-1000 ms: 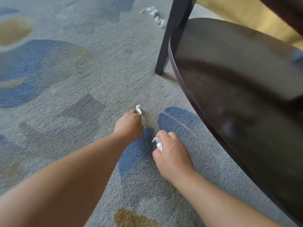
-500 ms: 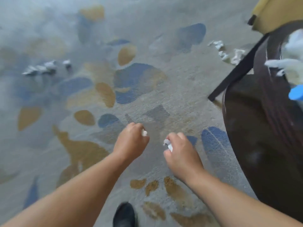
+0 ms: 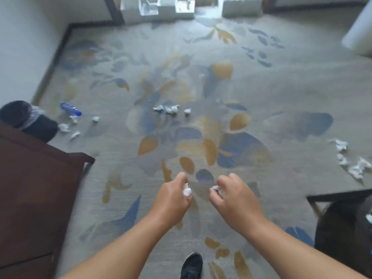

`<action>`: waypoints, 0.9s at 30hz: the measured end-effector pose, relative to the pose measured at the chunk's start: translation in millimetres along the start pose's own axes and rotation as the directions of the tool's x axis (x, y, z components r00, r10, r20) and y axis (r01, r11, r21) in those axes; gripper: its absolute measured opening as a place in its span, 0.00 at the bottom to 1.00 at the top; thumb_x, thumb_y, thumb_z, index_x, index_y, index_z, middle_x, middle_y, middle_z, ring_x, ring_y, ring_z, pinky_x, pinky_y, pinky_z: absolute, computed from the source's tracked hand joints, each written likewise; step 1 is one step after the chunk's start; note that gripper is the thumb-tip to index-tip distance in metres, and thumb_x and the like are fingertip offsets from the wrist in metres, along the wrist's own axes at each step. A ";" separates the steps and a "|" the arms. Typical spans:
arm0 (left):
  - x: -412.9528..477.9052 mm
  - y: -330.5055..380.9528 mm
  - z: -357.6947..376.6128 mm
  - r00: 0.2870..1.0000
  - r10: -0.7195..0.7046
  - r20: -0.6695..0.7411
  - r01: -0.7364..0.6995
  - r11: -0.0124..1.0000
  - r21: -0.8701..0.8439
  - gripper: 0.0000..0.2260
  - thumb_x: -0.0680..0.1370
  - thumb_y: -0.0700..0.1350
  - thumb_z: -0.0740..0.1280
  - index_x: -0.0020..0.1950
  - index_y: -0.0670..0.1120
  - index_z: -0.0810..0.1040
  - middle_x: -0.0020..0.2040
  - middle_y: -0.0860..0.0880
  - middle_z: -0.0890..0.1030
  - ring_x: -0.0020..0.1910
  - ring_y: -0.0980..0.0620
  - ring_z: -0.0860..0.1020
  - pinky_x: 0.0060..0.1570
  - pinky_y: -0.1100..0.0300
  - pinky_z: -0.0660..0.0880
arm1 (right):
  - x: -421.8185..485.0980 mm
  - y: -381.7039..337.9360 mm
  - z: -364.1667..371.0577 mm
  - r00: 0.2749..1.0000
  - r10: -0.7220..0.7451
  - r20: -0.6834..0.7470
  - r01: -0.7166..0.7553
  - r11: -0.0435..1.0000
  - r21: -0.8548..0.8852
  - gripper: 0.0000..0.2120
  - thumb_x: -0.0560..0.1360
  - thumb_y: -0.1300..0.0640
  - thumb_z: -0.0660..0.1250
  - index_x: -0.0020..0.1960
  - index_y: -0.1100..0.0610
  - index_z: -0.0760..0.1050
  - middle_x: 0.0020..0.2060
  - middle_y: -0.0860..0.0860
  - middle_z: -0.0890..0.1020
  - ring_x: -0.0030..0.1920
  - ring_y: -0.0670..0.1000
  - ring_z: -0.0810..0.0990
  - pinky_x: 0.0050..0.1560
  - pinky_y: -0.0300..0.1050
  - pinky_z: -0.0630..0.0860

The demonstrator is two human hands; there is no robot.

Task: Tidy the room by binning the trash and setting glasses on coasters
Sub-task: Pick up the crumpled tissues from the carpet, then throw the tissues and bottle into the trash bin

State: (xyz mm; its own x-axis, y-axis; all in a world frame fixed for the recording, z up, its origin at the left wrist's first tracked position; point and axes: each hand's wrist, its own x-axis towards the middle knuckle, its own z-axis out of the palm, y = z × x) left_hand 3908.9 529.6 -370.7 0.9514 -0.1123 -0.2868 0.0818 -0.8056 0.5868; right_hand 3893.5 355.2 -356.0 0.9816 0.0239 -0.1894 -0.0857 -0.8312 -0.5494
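Observation:
My left hand [image 3: 173, 200] is closed around a small white paper scrap [image 3: 186, 191] that peeks out by the thumb. Beside it, my right hand [image 3: 235, 198] grips another crumpled white scrap [image 3: 215, 188]. Both hands hover above the patterned carpet [image 3: 201, 87]. A black bin with a plastic liner [image 3: 24, 117] stands at the far left, behind a dark cabinet. More crumpled paper lies on the carpet: a row in the middle [image 3: 171, 109], several pieces near the bin [image 3: 68, 126] and a cluster at the right [image 3: 350, 158]. A blue plastic bottle [image 3: 70, 108] lies near the bin.
A dark wooden cabinet [image 3: 36, 188] fills the left foreground. A dark round table and chair leg [image 3: 342, 224] sit at the lower right. My black shoe [image 3: 191, 265] shows at the bottom. Walls and a doorway close the far side.
My view has risen from close to the floor beside the table to a wide look across the room. Both hands lifted off the carpet, each still holding its scrap.

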 end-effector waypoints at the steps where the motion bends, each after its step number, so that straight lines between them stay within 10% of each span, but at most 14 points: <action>1: 0.5 3.0 -17.6 1.000 -0.020 0.004 0.021 1.000 -0.018 0.05 0.76 0.45 0.64 0.45 0.50 0.69 0.33 0.51 0.74 0.32 0.50 0.73 0.32 0.54 0.67 | 8.7 -16.1 -9.4 1.000 -0.007 0.013 0.007 1.000 -0.018 0.16 0.75 0.49 0.62 0.33 0.53 0.62 0.33 0.48 0.67 0.32 0.47 0.67 0.27 0.41 0.58; 9: 42.1 26.7 -140.1 0.999 -0.024 -0.031 0.023 0.999 -0.029 0.03 0.76 0.50 0.66 0.46 0.52 0.77 0.44 0.50 0.80 0.45 0.50 0.77 0.41 0.60 0.68 | 94.0 -116.4 -72.1 0.992 -0.124 0.002 0.124 0.992 -0.011 0.22 0.76 0.45 0.61 0.28 0.52 0.60 0.31 0.49 0.67 0.30 0.48 0.66 0.32 0.46 0.57; 16: 109.7 58.2 -222.0 0.969 -0.116 -0.218 0.109 0.993 -0.041 0.23 0.75 0.65 0.59 0.31 0.48 0.68 0.25 0.51 0.71 0.29 0.54 0.72 0.30 0.54 0.64 | 194.9 -153.2 -118.8 0.961 -0.274 0.038 0.275 0.960 -0.044 0.23 0.79 0.46 0.57 0.29 0.53 0.59 0.26 0.49 0.66 0.29 0.50 0.65 0.33 0.47 0.56; 27: 191.6 7.2 -372.8 0.847 -0.301 -0.437 0.275 0.954 -0.122 0.22 0.81 0.55 0.54 0.30 0.47 0.63 0.30 0.44 0.72 0.35 0.41 0.73 0.33 0.51 0.61 | 363.3 -326.2 -111.5 0.806 -0.562 0.185 0.581 0.811 -0.066 0.23 0.79 0.44 0.55 0.30 0.55 0.62 0.25 0.49 0.68 0.28 0.49 0.65 0.30 0.49 0.57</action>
State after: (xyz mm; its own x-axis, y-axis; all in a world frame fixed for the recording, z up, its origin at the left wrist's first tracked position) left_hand 4202.5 719.1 -139.1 0.9116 0.4015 -0.0883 0.3762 -0.7281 0.5729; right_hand 4297.1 573.0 -154.9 0.8080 0.5891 0.0058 0.5119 -0.6971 -0.5020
